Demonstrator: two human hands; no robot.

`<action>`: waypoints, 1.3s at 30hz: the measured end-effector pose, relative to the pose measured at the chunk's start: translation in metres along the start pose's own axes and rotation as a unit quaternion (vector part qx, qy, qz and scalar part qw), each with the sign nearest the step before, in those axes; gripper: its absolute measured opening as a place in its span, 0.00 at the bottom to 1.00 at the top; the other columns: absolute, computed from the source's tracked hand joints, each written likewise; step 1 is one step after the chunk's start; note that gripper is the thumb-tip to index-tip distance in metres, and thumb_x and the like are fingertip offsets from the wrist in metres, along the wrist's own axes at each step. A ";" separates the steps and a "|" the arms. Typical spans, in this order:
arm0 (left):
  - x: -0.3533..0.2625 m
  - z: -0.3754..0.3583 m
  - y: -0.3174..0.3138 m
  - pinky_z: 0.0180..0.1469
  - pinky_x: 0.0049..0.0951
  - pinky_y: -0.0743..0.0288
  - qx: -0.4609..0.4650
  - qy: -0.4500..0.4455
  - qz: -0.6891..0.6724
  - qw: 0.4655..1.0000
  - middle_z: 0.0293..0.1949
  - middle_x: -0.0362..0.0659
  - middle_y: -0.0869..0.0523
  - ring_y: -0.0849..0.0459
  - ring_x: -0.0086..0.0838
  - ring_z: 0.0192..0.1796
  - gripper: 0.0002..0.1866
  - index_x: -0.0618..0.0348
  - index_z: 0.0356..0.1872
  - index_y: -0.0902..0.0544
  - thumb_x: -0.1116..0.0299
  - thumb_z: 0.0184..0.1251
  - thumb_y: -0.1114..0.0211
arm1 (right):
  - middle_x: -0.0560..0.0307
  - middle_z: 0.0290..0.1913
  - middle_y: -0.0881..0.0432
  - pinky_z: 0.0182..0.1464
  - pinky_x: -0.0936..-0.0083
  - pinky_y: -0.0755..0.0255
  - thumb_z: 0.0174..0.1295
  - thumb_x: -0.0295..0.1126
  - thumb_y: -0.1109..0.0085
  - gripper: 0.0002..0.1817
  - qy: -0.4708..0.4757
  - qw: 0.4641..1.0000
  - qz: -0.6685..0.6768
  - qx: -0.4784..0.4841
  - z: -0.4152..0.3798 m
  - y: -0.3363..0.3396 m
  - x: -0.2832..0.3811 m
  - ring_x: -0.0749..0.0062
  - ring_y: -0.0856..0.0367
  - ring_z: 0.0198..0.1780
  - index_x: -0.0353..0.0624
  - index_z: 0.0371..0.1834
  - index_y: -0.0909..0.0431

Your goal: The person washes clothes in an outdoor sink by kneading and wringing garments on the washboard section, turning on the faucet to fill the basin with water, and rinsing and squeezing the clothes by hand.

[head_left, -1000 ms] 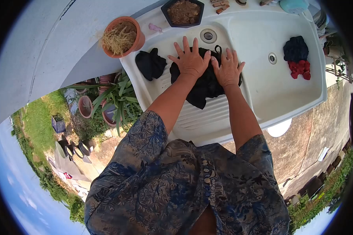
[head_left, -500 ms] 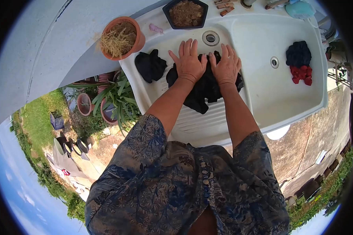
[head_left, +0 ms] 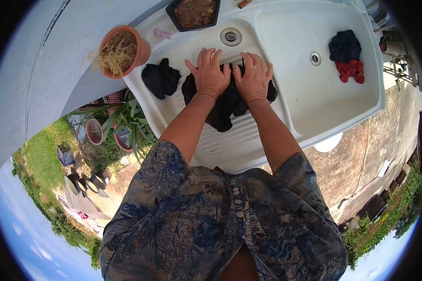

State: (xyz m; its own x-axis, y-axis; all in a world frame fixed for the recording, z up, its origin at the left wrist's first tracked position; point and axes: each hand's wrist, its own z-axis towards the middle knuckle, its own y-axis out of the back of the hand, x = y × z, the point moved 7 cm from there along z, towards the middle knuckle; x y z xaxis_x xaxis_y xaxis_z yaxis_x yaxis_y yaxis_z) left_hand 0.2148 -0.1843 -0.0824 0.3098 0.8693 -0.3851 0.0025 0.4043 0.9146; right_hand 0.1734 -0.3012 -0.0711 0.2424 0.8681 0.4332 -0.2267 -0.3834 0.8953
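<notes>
Head camera view: the white sink (head_left: 330, 100) is the largest unit, with a ridged left section and a smooth basin on the right. A patterned shirt (head_left: 192, 225) covers the person's torso on the near side. The large black cloth (head_left: 225, 110) lies bunched on the ridged section, beneath both hands.

A leafy plant (head_left: 136, 122) stands outside the sink, beyond its left edge. The clay pot (head_left: 144, 50), containing dry, straw-like growth, is located at the far left corner. The black pot (head_left: 201, 28), holding brown soil, is positioned at the far edge.

The left hand (head_left: 210, 77) is palm down on the large black cloth, fingers spread, thumb extended inward. The right hand (head_left: 253, 80) is beside it, also palm down on the cloth, fingers slightly bent, thumb extended inward.

The small black cloth (head_left: 160, 78) lies left of the left hand, apart from it. In the right basin, the navy cloth (head_left: 344, 46) touches the red cloth (head_left: 351, 71). Each section has one round drain: left drain (head_left: 230, 36), right drain (head_left: 315, 58). A pink scrap (head_left: 162, 33) lies between the two pots.
</notes>
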 end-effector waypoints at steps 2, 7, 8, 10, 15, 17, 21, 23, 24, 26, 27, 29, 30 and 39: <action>-0.004 -0.006 0.013 0.63 0.71 0.58 -0.056 0.017 0.015 0.998 0.57 0.47 0.28 0.40 0.46 0.68 0.17 0.50 0.48 0.21 0.55 0.62 0.42 | 0.56 0.56 0.26 0.66 0.41 0.55 0.62 0.45 0.47 0.15 -0.021 0.997 -0.012 -0.068 -0.010 0.019 -0.002 0.60 0.35 0.63 0.48 0.43 0.20; -0.008 -0.086 0.050 0.61 0.74 0.63 0.146 0.018 -0.147 0.978 0.62 0.46 0.33 0.48 0.54 0.70 0.23 0.46 0.53 0.23 0.45 0.62 0.44 | 0.59 0.60 0.29 0.66 0.34 0.61 0.59 0.47 0.46 0.18 0.010 0.993 0.099 0.065 -0.100 0.045 -0.003 0.50 0.43 0.68 0.49 0.45 0.21; -0.023 -0.105 0.074 0.62 0.70 0.59 0.038 -0.068 -0.141 0.987 0.54 0.44 0.26 0.38 0.49 0.65 0.18 0.50 0.45 0.20 0.53 0.59 0.41 | 0.60 0.58 0.28 0.66 0.36 0.60 0.56 0.45 0.44 0.15 0.041 0.989 0.139 0.030 -0.123 0.052 -0.003 0.49 0.41 0.66 0.50 0.41 0.21; -0.012 -0.124 0.051 0.62 0.66 0.55 0.040 -0.135 -0.135 0.981 0.48 0.42 0.24 0.34 0.45 0.60 0.14 0.51 0.39 0.19 0.57 0.55 0.40 | 0.63 0.52 0.24 0.66 0.42 0.55 0.52 0.43 0.41 0.13 0.138 0.985 0.100 0.038 -0.141 0.037 -0.001 0.56 0.35 0.61 0.51 0.38 0.22; 0.000 -0.018 -0.004 0.61 0.64 0.51 0.001 -0.050 -0.047 0.998 0.44 0.41 0.23 0.28 0.41 0.54 0.10 0.53 0.35 0.21 0.62 0.54 0.39 | 0.61 0.53 0.24 0.66 0.41 0.55 0.58 0.45 0.42 0.13 -0.004 0.999 0.039 0.032 -0.022 -0.005 -0.015 0.59 0.34 0.61 0.50 0.38 0.21; -0.005 -0.012 0.000 0.61 0.68 0.54 -0.024 -0.029 -0.038 0.999 0.50 0.43 0.24 0.30 0.44 0.58 0.14 0.53 0.42 0.21 0.61 0.56 0.39 | 0.59 0.56 0.26 0.66 0.40 0.56 0.59 0.47 0.44 0.15 -0.024 0.999 0.013 -0.017 -0.014 0.001 -0.010 0.58 0.37 0.64 0.49 0.40 0.21; -0.002 -0.051 0.026 0.61 0.74 0.60 0.034 0.081 -0.026 0.996 0.59 0.46 0.30 0.41 0.58 0.65 0.24 0.51 0.56 0.25 0.52 0.61 0.42 | 0.54 0.63 0.33 0.67 0.36 0.61 0.60 0.51 0.46 0.20 -0.094 0.985 0.030 0.140 -0.056 0.022 -0.011 0.52 0.46 0.70 0.49 0.46 0.21; -0.009 -0.092 0.048 0.61 0.74 0.60 0.104 0.004 -0.136 0.985 0.59 0.48 0.31 0.43 0.59 0.66 0.25 0.47 0.55 0.23 0.46 0.59 0.41 | 0.56 0.62 0.32 0.67 0.37 0.61 0.58 0.50 0.45 0.18 -0.027 0.993 0.073 0.089 -0.097 0.043 -0.006 0.51 0.44 0.68 0.51 0.43 0.20; -0.018 -0.113 0.066 0.62 0.71 0.59 0.052 -0.058 -0.123 0.989 0.58 0.47 0.30 0.41 0.56 0.65 0.23 0.46 0.50 0.21 0.48 0.56 0.39 | 0.57 0.61 0.31 0.67 0.37 0.60 0.57 0.48 0.44 0.16 0.017 0.993 0.105 0.050 -0.121 0.051 -0.003 0.52 0.42 0.67 0.51 0.42 0.20; -0.020 -0.147 0.062 0.63 0.64 0.56 0.007 -0.160 -0.112 0.981 0.48 0.44 0.26 0.33 0.49 0.58 0.12 0.48 0.36 0.19 0.56 0.53 0.40 | 0.59 0.56 0.27 0.67 0.42 0.56 0.53 0.43 0.41 0.12 0.140 0.984 0.102 0.038 -0.154 0.041 0.002 0.57 0.37 0.63 0.52 0.39 0.21; -0.024 -0.143 0.055 0.64 0.60 0.55 0.010 -0.218 -0.104 0.970 0.45 0.43 0.25 0.30 0.47 0.55 0.09 0.49 0.32 0.19 0.59 0.54 0.41 | 0.59 0.56 0.27 0.67 0.42 0.56 0.53 0.43 0.41 0.12 0.137 0.985 0.101 0.041 -0.138 0.034 0.001 0.57 0.37 0.63 0.52 0.39 0.21; -0.008 -0.085 0.015 0.65 0.61 0.54 0.054 -0.118 -0.133 0.983 0.41 0.43 0.24 0.29 0.44 0.53 0.08 0.50 0.27 0.19 0.59 0.53 0.40 | 0.60 0.54 0.25 0.68 0.44 0.55 0.52 0.43 0.40 0.14 0.132 0.984 0.031 0.112 -0.084 0.001 -0.004 0.59 0.35 0.62 0.52 0.40 0.21; -0.001 -0.058 -0.003 0.64 0.63 0.53 0.093 -0.063 -0.087 0.990 0.45 0.44 0.24 0.30 0.44 0.56 0.10 0.51 0.33 0.19 0.59 0.55 0.40 | 0.59 0.56 0.26 0.68 0.44 0.55 0.53 0.45 0.40 0.15 0.069 0.992 0.030 0.103 -0.057 -0.005 -0.010 0.59 0.36 0.63 0.52 0.41 0.21; -0.003 -0.096 0.039 0.63 0.70 0.58 0.177 0.127 -0.087 0.972 0.65 0.48 0.37 0.47 0.58 0.68 0.24 0.48 0.57 0.25 0.52 0.60 0.43 | 0.54 0.63 0.34 0.66 0.33 0.63 0.58 0.50 0.44 0.19 -0.047 0.989 0.070 0.125 -0.094 0.041 -0.005 0.48 0.47 0.70 0.53 0.47 0.21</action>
State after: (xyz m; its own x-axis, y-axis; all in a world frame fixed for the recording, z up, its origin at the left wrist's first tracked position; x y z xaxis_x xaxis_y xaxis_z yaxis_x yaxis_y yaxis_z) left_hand 0.1231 -0.1437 -0.0574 0.0311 0.8569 -0.5146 0.3744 0.4674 0.8009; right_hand 0.0740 -0.2918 -0.0461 0.3150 0.7720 0.5521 -0.0265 -0.5743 0.8182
